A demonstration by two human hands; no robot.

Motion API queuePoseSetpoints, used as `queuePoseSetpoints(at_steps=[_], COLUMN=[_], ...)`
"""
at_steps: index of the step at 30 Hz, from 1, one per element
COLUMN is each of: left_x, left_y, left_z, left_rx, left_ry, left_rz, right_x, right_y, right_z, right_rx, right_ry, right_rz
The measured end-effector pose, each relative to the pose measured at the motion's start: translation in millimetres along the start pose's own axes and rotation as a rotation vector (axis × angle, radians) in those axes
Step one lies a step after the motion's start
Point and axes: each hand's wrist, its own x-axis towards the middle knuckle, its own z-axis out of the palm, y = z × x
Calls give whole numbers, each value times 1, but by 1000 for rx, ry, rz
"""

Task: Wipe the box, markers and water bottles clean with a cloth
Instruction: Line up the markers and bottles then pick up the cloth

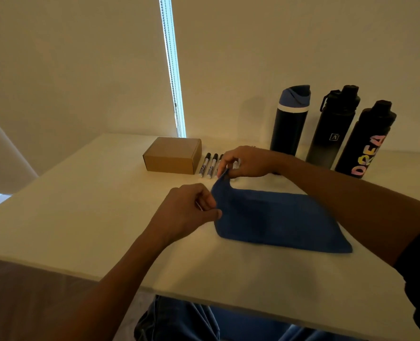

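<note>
Cardboard, plain and brown, marks the left end of the row: the closed box point(173, 155) sits toward the back of the pale worktop point(85, 198), with a broad bare stretch to its left and in front, room enough to slide or turn it for wiping. Just beside its right side lie the markers point(210, 166), side by side and pointing toward the person; the rightmost ones are partly hidden behind the right hand, so their count cannot be told. Nearer the front, the left hand point(189, 212) pinches the near left corner of the blue cloth point(277, 217), its fingers point(207, 201) closed narrowly on the fabric. The right hand point(247, 161) reaches across and nips the far left corner, lifting it off the worktop into a peak, which looks like a grip for folding or gathering the cloth before any wiping begins; the rest of the cloth lies flat, well short of the front edge. At the far right stand three dark water bottles point(332, 134), upright and close together near the wall, the raised corner near the markers and bottles, so a careless sweep could likely knock one.
</note>
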Motion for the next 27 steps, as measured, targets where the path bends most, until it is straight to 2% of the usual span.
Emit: queuePoseSetpoints(at_steps=[4,13,24,27], left_x=[-3,6,4,9], left_y=[30,80,128,138], left_z=[21,114,185,194], left_rx=[-38,-48,-39,-13], left_ry=[9,-100,-53,-94], left_rz=[167,452,554,541], right_x=[-35,-141,-226,-230], right_y=[6,44,85,92], right_z=[-25,-56,-42,-37], right_rx=[-22,-105,-154,-178], right_ry=[-14,-6,153,189], right_rz=[45,176,281,311])
